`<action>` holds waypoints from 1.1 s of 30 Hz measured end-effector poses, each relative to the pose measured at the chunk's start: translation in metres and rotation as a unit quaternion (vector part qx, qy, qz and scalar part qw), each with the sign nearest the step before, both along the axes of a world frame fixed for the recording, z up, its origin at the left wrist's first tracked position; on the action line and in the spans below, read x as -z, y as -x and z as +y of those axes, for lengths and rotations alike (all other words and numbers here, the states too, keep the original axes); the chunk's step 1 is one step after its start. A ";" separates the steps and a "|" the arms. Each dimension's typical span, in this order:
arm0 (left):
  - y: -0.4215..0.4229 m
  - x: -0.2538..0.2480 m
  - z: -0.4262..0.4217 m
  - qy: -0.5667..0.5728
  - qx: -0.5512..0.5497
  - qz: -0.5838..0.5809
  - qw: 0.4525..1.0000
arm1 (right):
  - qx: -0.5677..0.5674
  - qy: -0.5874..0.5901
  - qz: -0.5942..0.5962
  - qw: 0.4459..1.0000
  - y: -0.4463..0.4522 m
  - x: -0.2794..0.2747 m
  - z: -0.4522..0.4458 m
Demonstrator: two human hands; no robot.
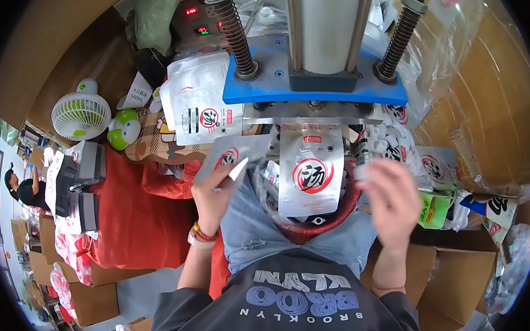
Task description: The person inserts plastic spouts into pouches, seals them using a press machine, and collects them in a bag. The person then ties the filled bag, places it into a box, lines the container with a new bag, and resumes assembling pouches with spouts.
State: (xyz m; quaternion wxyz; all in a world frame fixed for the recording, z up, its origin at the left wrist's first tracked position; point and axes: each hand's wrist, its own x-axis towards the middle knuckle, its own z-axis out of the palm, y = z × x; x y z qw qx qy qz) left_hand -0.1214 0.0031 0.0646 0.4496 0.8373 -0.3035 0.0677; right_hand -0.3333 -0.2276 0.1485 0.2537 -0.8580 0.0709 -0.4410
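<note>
My left hand (pixel 213 196) pinches a silver pouch (pixel 235 152) with a red ring print, and a white edge of it sticks out by the thumb. In front of me another silver pouch (pixel 312 178), printed with a black character in a red ring, hangs below the metal bar (pixel 313 115) of a press. My right hand (pixel 391 200) is raised to the right of this pouch and blurred by motion. Its fingers are drawn together around a small pale thing at their tips, too smeared to name. Beneath the hanging pouch a red basket (pixel 302 233) sits between my knees.
The press's blue plate (pixel 272 80) spans the top, with springs on both sides. Stacked pouches (pixel 203 102) lie left of it, near a small fan (pixel 82 116). White spout-like parts (pixel 391 142) lie at right. Cardboard boxes (pixel 460 281) stand around; another person (pixel 26 186) is far left.
</note>
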 end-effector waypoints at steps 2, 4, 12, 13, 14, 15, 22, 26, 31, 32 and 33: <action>0.027 -0.021 -0.010 0.025 0.043 -0.058 0.997 | -0.072 0.034 0.026 0.996 -0.021 0.009 0.019; 0.038 -0.032 -0.012 -0.010 0.117 -0.174 0.978 | -0.130 0.086 0.087 0.984 -0.034 0.014 0.030; 0.066 -0.067 -0.022 0.005 0.297 -0.030 0.954 | -0.187 -0.037 0.070 0.979 -0.003 -0.020 0.029; 0.060 -0.039 -0.032 0.023 0.291 0.052 0.955 | -0.148 -0.046 0.092 0.984 -0.009 -0.013 0.024; 0.059 -0.029 -0.046 -0.025 0.262 0.163 0.951 | -0.102 -0.058 0.114 0.987 -0.010 -0.004 0.019; 0.056 -0.020 -0.061 -0.070 0.229 0.269 0.933 | -0.068 -0.067 0.104 0.990 -0.006 -0.002 0.013; 0.014 0.012 -0.123 0.220 0.182 0.563 0.776 | 0.147 -0.172 0.050 0.973 0.016 0.005 -0.046; 0.012 0.026 -0.128 0.271 0.161 0.464 0.828 | 0.193 0.099 0.191 0.957 0.001 0.124 -0.103; -0.030 0.002 -0.097 -0.062 0.233 0.347 0.906 | 0.109 -0.120 0.270 0.949 0.008 0.103 -0.090; -0.040 -0.009 -0.090 -0.059 0.143 0.264 0.952 | 0.116 -0.120 0.274 0.947 0.012 0.103 -0.092; -0.047 -0.016 -0.078 -0.058 0.051 0.177 0.981 | 0.099 -0.153 0.262 0.948 0.015 0.104 -0.093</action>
